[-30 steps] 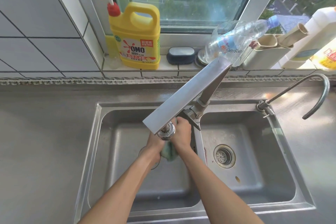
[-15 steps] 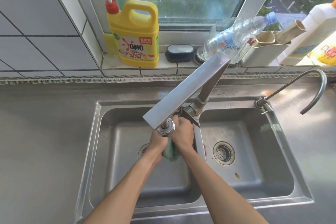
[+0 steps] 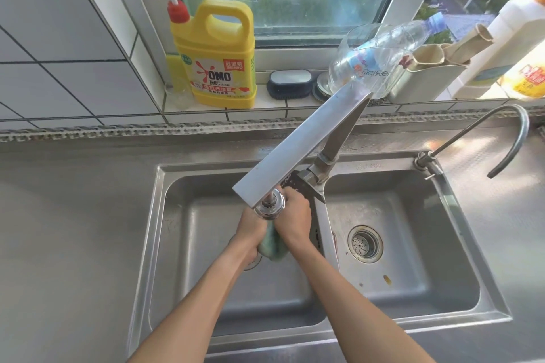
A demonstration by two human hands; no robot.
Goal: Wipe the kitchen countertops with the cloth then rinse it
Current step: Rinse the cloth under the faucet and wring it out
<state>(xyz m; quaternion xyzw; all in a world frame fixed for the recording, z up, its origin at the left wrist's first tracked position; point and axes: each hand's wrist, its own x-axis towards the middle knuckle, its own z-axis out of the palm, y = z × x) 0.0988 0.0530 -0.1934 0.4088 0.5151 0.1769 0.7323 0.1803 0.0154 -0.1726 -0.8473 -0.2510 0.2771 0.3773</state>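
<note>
A green cloth point(image 3: 273, 247) is bunched between both hands over the left basin of the steel double sink point(image 3: 165, 215). My left hand point(image 3: 251, 230) grips it from the left and my right hand point(image 3: 295, 219) grips it from the right. Both sit right under the round head of the flat steel tap point(image 3: 300, 147), which hides part of the fingers. Only the lower part of the cloth shows. I cannot tell whether water runs.
The right basin point(image 3: 413, 289) has a strainer drain point(image 3: 365, 244). A thin curved tap point(image 3: 513, 138) stands at the sink's right rear. On the sill stand a yellow detergent jug point(image 3: 218, 62), a dark brush point(image 3: 289, 83), a clear bottle point(image 3: 380, 53) and white bottles point(image 3: 501, 38). Steel countertop point(image 3: 67, 230) lies left.
Both hands stay under the tap head with the cloth. More green cloth hangs out below the hands now than a second ago. The view has shifted slightly.
</note>
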